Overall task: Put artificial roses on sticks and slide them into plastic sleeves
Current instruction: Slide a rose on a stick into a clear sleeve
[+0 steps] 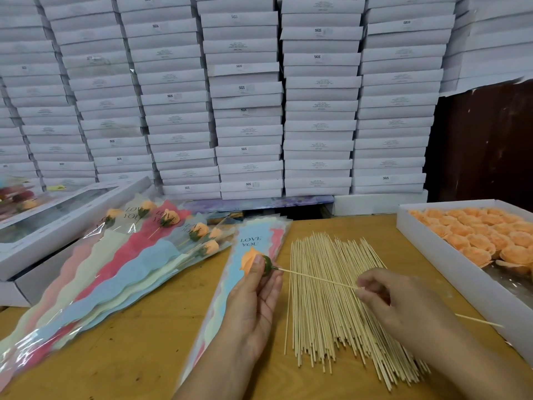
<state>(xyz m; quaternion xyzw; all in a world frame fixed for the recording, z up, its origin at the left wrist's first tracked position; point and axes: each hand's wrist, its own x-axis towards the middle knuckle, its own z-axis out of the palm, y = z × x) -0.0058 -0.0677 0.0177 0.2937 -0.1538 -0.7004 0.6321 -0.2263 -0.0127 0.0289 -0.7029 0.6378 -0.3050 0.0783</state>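
Now, drive the stick (317, 279) straight along the axis of the green base, keeping both hands level so the point does not skew out through the petals; push only until the flower sits firm. Your right hand (403, 301), low and right of centre in the frame, pinches the stick between curled fingertips, its rear end poking out past the wrist toward the lower right; your left hand (253, 295), at lower centre, has thumb and fingers curled round the orange rose (248, 263), grasping it at the green base where the stick's tip meets it; whether the tip is already inside, you cannot tell. Under your hands lies the loose heap of bare sticks (331, 313) on the wooden table (144, 356); just left of it the empty sleeve (245, 246) printed LOVE YOU waits, mouth upward. Farther, at middle left, finished sleeved roses (161, 235) fan out; at the right edge a white tray (432, 241) holds more orange blooms; stacked white boxes (248, 96) fill the top.
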